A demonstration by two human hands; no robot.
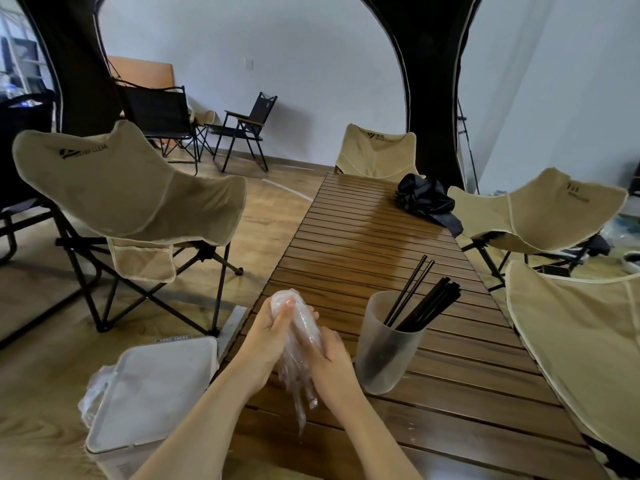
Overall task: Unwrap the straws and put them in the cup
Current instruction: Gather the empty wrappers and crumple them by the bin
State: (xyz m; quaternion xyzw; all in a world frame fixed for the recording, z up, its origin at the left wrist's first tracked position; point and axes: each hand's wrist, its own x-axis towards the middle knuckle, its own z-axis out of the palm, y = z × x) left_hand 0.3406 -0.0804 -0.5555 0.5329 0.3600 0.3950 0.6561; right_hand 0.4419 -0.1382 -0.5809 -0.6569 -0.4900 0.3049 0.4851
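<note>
Just left of the cup (384, 362), our left hand (272, 329) and right hand (334, 363) both grip crumpled clear wrappers (302, 329); black straws (427, 304) lean inside it.

From my feed, I see a long brown table of narrow wooden slats (363, 237) running away from the camera, its boards glossy, with a darker sheen down the middle. On its near right part stands a frosted translucent plastic cup (384, 344), upright and tapering toward its base, with a bunch of thin black straws (426, 306) leaning out over its far right rim. Well apart from it, at the far right edge of the table, lies a crumpled black fabric bag (424, 199), one strap trailing toward me along that edge.
</note>
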